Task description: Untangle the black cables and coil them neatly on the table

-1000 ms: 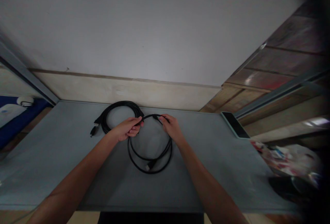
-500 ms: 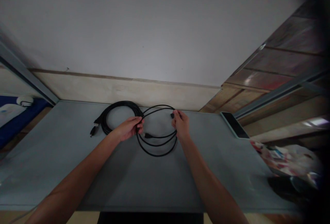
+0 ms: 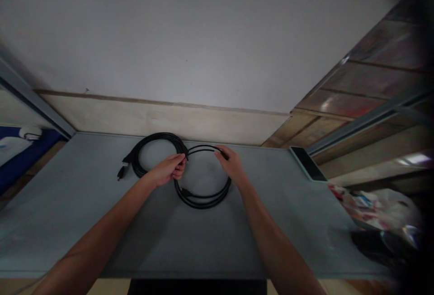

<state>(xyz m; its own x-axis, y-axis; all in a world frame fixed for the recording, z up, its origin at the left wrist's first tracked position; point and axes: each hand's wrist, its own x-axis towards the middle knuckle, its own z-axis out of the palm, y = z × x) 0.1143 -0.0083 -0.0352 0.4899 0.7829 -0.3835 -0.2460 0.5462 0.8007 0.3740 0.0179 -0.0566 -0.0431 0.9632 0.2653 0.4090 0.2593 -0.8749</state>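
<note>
Between my hands a thin black cable [image 3: 206,205] hangs in a few round loops. My left hand [image 3: 167,169] is closed, pinching the loops at their left side. My right hand [image 3: 230,164] curls its fingers round the loops at the upper right. A black plug [image 3: 186,192] on a cable end shows at the lower left of the loops. Behind and left of my left hand, a thicker coil of black cable [image 3: 135,161] lies on the grey table [image 3: 210,245]. Its two connectors [image 3: 121,172] point left and toward me.
A phone with a pale green edge [image 3: 308,164] lies at the table's right side. Beyond that edge are plastic bags [image 3: 389,206] and a dark object [image 3: 369,243]. A pale wall [image 3: 190,59] stands behind the table. Blue cloth [image 3: 20,164] is at the far left.
My right hand has moved slightly left, and its fingers have shifted on the cable. The loops have drawn closer together, and the loose plug has dropped lower. My left hand has barely moved.
</note>
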